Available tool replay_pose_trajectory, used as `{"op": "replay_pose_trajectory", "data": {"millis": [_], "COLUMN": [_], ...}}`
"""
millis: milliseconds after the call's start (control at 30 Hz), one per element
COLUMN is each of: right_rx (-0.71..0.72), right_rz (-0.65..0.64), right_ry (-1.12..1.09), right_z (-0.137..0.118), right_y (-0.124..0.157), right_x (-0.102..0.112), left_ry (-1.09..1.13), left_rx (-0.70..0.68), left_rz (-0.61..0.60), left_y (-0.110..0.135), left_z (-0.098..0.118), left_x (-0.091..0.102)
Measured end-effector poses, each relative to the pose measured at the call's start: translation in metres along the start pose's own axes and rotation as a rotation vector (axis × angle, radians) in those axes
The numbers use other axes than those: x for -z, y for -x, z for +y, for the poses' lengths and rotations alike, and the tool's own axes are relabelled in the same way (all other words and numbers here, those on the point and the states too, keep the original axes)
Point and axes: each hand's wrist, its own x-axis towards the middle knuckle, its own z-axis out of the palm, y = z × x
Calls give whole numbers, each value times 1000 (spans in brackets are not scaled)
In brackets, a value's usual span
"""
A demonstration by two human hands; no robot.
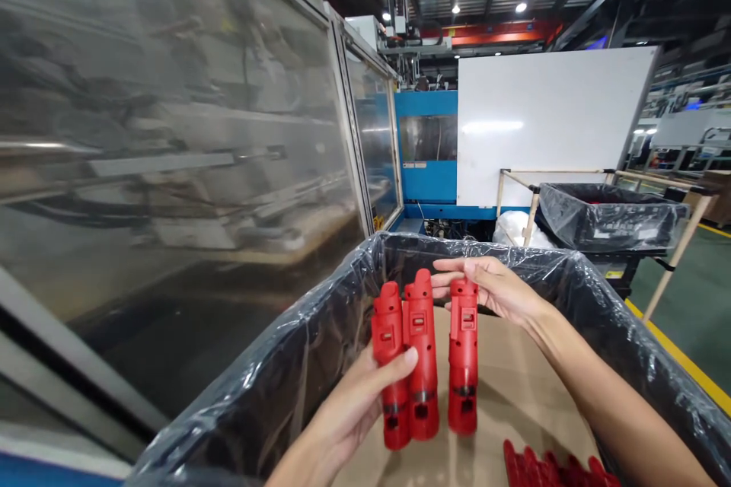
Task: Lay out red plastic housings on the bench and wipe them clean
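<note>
1. Left hand – low, just inside the near edge of the bin, clenched around two red moulded plastic housings that stand side by side, touching. Its thumb lies across the left housing; the other fingers are hidden behind the pair.
2. Right hand – reaches in from the right side of the bin. Its fingers are curled over the top of a third red housing, grasping it by the upper end.
3. All three housings stand upright near the middle of the bin, the third just beside the pair without touching it. They are over a cardboard sheet on the bin floor; whether their lower ends touch it, I cannot tell.
4. Bin has a black plastic liner folded over its rim. Near the right corner, a row of red parts is cut off by the bottom of the view.
5. Beyond the far edge: a blue moulding machine, a white panel, and a second lined bin in a wooden frame. Glass guard panels run along the left.
</note>
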Motion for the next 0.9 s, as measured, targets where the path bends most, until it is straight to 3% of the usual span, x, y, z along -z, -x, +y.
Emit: {"op": "replay_pose_trajectory", "data": {"millis": [200,500,800,900], "right_rx": [3,5,3,6], "right_rz": [56,22,-58,-83], "right_ry": [46,39,26,25], "right_z": [-9,-24,-28,-27], "right_y": [3,1,-8,-9], "right_x": [-12,-18,-17,-15], "left_ry": [-9,-44,36,55], "left_rx": [-39,-87,-99,-116], "left_rz": [-68,-113,-25,-49], "left_y": [0,3,7,6], "left_z": [-1,-1,1,0], "left_x": [2,2,-4,-2]}}
